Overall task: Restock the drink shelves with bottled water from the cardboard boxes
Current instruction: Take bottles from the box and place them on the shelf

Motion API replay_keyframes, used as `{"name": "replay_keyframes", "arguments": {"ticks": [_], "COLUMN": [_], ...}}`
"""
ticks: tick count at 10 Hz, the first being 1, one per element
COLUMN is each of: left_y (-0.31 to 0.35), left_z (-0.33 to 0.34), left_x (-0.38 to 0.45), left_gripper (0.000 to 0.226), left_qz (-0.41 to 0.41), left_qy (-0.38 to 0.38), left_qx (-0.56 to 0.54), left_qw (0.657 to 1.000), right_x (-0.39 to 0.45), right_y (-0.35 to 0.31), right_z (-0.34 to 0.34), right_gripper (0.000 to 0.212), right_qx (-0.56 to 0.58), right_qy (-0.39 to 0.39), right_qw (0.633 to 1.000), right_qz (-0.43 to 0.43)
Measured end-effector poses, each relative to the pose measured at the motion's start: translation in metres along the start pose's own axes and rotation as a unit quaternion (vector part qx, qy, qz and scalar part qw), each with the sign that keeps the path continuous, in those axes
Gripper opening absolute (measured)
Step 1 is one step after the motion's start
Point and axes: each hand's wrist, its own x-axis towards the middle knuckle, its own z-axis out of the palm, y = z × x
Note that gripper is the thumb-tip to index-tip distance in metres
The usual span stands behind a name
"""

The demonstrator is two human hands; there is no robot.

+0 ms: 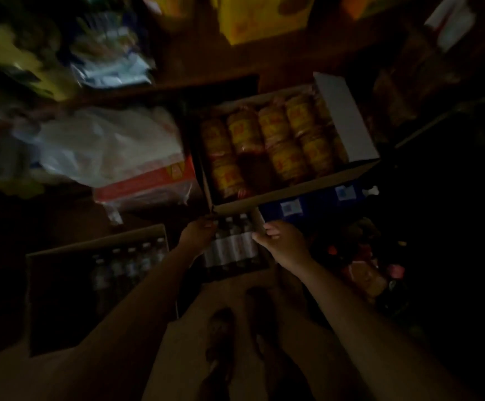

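The scene is dark. A small cardboard box [260,266] of water bottles [231,247] with white labels lies on the floor below a larger box. My left hand [199,231] grips the box's left edge and my right hand [281,241] grips its right flap [257,221]. A second open cardboard box [47,299] at lower left holds more clear water bottles [131,264] standing upright.
An open box [290,195] of orange-yellow packets sits just beyond my hands. A white plastic bag [105,146] lies to the left, a blue carton [313,204] to the right, red items [362,273] at right. My feet [235,328] stand on bare floor.
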Motion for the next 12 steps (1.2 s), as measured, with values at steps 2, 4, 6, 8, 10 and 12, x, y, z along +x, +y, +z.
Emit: {"name": "replay_keyframes", "arguments": {"ticks": [2, 4, 6, 8, 10, 12], "left_y": [-0.073, -0.122, -0.15, -0.169, -0.167, -0.156], "left_z": [0.059, 0.105, 0.152, 0.177, 0.18, 0.173], "left_x": [0.119, 0.221, 0.288, 0.319, 0.323, 0.297], "left_gripper": [0.026, 0.037, 0.045, 0.044, 0.051, 0.05], "left_qz": [-0.027, -0.005, -0.017, -0.033, -0.003, 0.06], "left_qy": [-0.011, -0.018, -0.034, 0.042, 0.048, -0.028], "left_qx": [-0.019, 0.007, 0.005, 0.007, 0.007, 0.002], "left_qw": [0.999, 1.0, 0.999, 0.999, 0.999, 0.998], "right_x": [0.104, 0.183, 0.23, 0.257, 0.264, 0.242], "right_y": [0.074, 0.133, 0.166, 0.176, 0.177, 0.169], "right_z": [0.055, 0.091, 0.119, 0.123, 0.116, 0.111], "right_gripper": [0.047, 0.044, 0.047, 0.045, 0.045, 0.042], "right_qx": [0.024, 0.043, 0.089, 0.118, 0.144, 0.155], "right_qy": [0.01, 0.012, 0.001, -0.002, 0.005, 0.015], "right_qw": [1.0, 0.999, 0.995, 0.991, 0.987, 0.986], "right_qz": [0.004, -0.021, -0.042, -0.066, -0.069, -0.052]}}
